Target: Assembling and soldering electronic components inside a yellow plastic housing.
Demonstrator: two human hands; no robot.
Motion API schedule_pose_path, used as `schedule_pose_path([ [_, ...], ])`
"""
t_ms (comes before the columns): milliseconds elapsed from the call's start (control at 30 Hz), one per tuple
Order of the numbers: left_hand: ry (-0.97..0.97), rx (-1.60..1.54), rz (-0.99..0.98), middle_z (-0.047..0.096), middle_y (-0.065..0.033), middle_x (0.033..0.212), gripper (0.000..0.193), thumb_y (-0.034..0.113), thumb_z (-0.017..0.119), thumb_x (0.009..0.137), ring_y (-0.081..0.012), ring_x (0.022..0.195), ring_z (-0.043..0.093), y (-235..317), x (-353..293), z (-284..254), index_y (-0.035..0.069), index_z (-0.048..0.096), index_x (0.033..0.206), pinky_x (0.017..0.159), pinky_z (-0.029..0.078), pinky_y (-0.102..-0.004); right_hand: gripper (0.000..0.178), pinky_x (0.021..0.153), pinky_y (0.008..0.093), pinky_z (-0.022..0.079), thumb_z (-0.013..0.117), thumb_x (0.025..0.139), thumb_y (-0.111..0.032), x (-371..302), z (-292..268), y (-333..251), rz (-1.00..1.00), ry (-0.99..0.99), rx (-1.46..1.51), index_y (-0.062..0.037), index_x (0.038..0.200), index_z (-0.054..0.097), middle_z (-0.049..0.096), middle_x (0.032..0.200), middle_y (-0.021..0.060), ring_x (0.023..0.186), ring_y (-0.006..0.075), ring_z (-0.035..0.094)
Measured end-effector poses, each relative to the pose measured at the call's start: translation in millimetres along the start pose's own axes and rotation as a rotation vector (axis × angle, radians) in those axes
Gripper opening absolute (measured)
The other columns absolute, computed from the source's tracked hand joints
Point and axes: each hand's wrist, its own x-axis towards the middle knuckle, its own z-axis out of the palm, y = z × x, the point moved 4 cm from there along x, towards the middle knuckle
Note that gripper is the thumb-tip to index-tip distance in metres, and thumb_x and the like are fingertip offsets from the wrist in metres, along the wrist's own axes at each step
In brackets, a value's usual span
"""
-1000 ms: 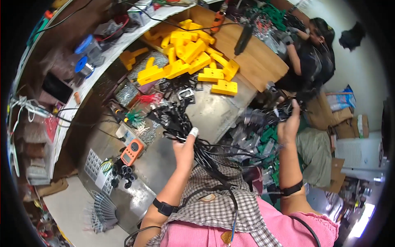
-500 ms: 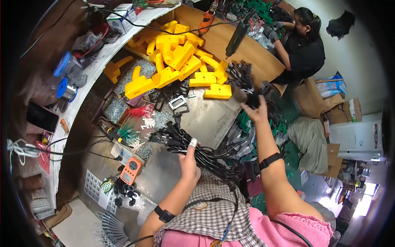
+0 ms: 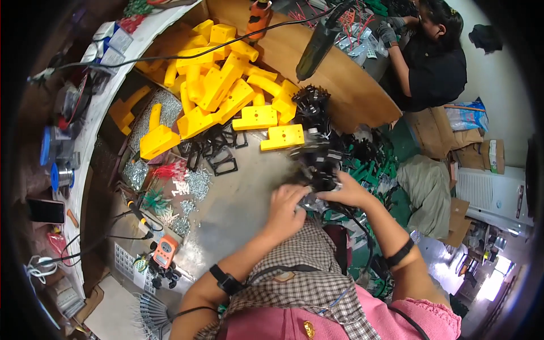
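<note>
A bundle of black power cords (image 3: 317,164), smeared by motion, is between my hands at the right edge of the metal tabletop (image 3: 229,190). My left hand (image 3: 286,212) has its fingers bent and closed at the near end of the bundle. From the right, my right hand (image 3: 350,192) grips the same bundle, its thumb toward my left fingertips. Cord lengths hang down past my right wrist. More black plugs and cords (image 3: 311,102) lie just beyond, next to the yellow plastic housings (image 3: 255,117). What each finger presses on is partly hidden.
Black rectangular frames (image 3: 224,163), loose screws (image 3: 198,184) and red and green small parts lie to the left. An orange meter (image 3: 165,251) stands near front left. A dark tool (image 3: 320,48) hangs overhead. Across a wooden partition (image 3: 351,96) a gloved person (image 3: 433,62) works.
My left hand has moved right, off the middle of the table, and the cords went with it. My right hand has come nearer, so both hands now meet at one bundle.
</note>
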Motion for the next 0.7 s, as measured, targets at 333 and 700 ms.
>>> schedule_pose_path([
  [333,-0.22,0.813,0.071,0.051,-0.0122,0.13,0.06,0.012,0.066,0.077,-0.0296,0.123,0.046,-105,128,-10,0.011,0.05,0.136,0.096,0.038,-0.0452,0.087,0.107,0.0419,0.038,0.085,0.063,-0.029,45,-31,-26,-0.299,0.526,-0.449,0.0023,0.135,0.049,0.049,0.133,0.0212,0.123,0.0356,0.049],
  [700,-0.112,0.939,0.057,0.056,-0.0098,0.109,0.049,0.011,0.058,0.085,-0.0285,0.106,0.055,-118,69,-78,0.019,0.056,0.133,0.091,0.041,-0.0475,0.111,0.094,0.0473,0.048,0.086,0.05,-0.026,125,-17,-23,-0.183,0.574,-0.609,-0.0003,0.144,0.032,0.061,0.115,0.0244,0.106,0.0409,0.059],
])
